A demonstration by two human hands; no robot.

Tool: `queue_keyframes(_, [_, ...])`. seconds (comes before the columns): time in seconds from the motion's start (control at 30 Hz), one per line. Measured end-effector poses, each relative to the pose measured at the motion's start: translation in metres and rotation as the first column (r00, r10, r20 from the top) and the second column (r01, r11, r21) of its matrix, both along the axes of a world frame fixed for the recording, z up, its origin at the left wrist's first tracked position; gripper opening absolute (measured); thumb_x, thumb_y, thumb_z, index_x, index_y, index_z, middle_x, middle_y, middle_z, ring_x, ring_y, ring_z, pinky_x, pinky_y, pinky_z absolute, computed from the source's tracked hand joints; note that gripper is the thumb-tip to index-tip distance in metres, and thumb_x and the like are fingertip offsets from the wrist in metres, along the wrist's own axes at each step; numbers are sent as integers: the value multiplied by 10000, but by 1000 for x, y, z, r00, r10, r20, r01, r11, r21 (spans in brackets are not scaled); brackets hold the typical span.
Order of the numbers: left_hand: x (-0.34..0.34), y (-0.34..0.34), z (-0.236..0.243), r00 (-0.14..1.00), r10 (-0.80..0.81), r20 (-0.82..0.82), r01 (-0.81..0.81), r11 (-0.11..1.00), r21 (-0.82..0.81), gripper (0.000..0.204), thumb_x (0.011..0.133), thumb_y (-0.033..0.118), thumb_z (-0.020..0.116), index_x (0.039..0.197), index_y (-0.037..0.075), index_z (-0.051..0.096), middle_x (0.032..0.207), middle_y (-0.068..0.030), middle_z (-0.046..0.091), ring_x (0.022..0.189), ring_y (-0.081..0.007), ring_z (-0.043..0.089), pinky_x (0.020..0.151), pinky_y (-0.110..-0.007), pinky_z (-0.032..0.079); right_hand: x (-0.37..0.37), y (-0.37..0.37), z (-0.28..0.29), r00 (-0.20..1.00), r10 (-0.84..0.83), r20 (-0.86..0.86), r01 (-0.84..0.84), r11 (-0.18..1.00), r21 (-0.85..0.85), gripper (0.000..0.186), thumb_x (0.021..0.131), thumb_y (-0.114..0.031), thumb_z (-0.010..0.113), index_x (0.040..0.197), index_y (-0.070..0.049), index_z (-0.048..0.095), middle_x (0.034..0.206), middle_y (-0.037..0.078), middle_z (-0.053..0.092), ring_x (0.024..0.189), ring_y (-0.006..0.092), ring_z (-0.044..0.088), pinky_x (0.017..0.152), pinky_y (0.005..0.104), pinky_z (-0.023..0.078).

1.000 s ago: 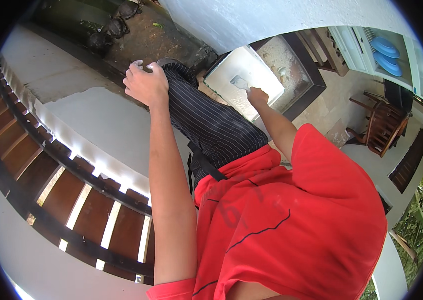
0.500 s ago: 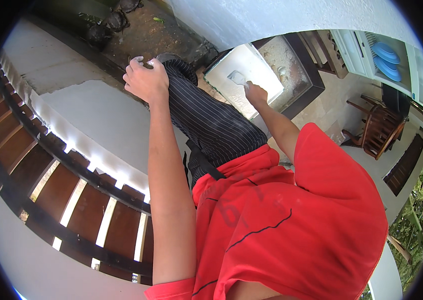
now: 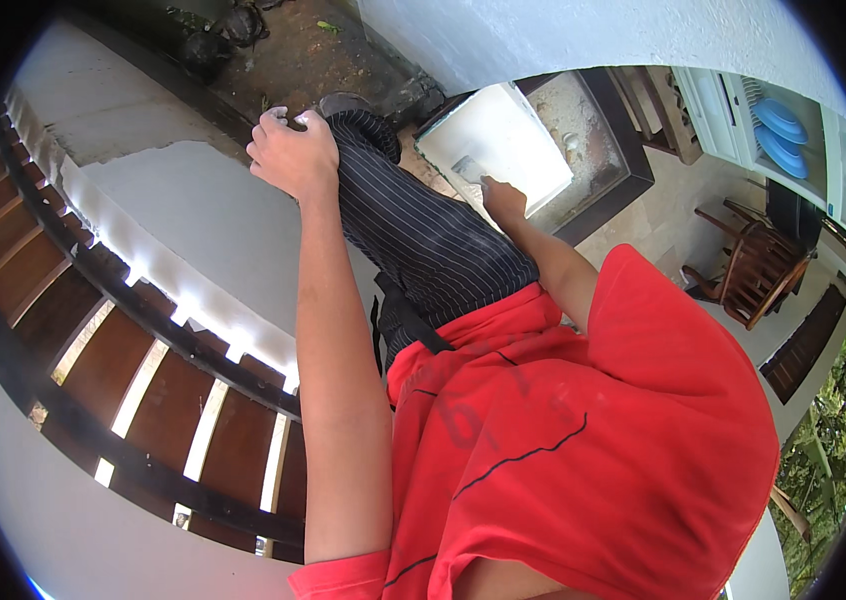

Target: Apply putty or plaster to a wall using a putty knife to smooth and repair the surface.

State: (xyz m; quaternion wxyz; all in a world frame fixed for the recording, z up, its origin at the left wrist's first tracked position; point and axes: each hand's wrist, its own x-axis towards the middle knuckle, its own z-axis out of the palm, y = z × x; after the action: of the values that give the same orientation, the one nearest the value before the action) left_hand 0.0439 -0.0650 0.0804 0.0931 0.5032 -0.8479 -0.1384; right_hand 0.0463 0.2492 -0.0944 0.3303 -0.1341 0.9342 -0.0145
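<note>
Now, a scraper (image 3: 467,170) is being gripped by the right hand (image 3: 505,203), the fingers closing round its handle, the forefinger side being turned toward the blade. Over at the left hand (image 3: 293,155), the fingers are being held half curled, with the thumb standing apart and pale smears showing on the tips; whether anything is being held there cannot be told. That hand is being kept just beside the knee of the striped trousers (image 3: 423,235).

Out from the fingers, the scraper's blade is being held inside a white tray (image 3: 543,150), toward its left side; whether its bottom is being touched cannot be made out. The tray is being bordered on the right by a dark-edged table (image 3: 635,180), its top being covered with pale dust and crumbs.

Farther right, blue plates (image 3: 781,120) are being housed in a pale cabinet (image 3: 711,110), and below it a wooden chair (image 3: 761,275) is being seen. On the left, a low wall (image 3: 193,220) is being flanked by a slatted railing (image 3: 183,370). At the top, dark rounded shapes (image 3: 208,48) are being glimpsed on brown ground (image 3: 293,60).
</note>
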Motion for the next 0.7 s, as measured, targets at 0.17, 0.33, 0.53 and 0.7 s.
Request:
queue_keyframes(0.17, [4,-6,-1,1000,26,-3,-26,999,-28,319,709,233,557,985,74,579,991,-85,577,955,-272,498,837,-389,355,-4,-10,9,999,23,-39,-25,998,-57,274,864,-282,440,1084,-180,566,769,137,640,712,298,629,597,427,473])
queue_keyframes(0.33, [3,-8,0,998,61,-29,-62,997,-40,323,705,239,558,982,73,584,982,-86,577,950,-271,500,837,-389,354,-5,-13,-7,989,136,-59,-141,986,-84,237,858,-235,442,1030,-146,578,735,143,634,672,311,626,566,435,469])
queue_keyframes(0.53, [2,-9,0,996,72,-42,-75,995,-58,328,696,246,567,976,77,589,966,-80,575,936,-266,503,825,-384,356,-5,-10,-6,970,244,-18,-245,968,-48,140,788,-91,450,839,-64,578,721,157,628,675,317,628,554,434,471])
queue_keyframes(0.7, [6,-10,-1,996,83,-28,-84,995,-58,331,695,246,567,981,80,589,977,-78,575,934,-264,503,825,-384,356,-2,15,-5,952,296,76,-298,954,15,130,799,-145,482,860,-74,571,746,157,630,712,319,628,586,433,478])
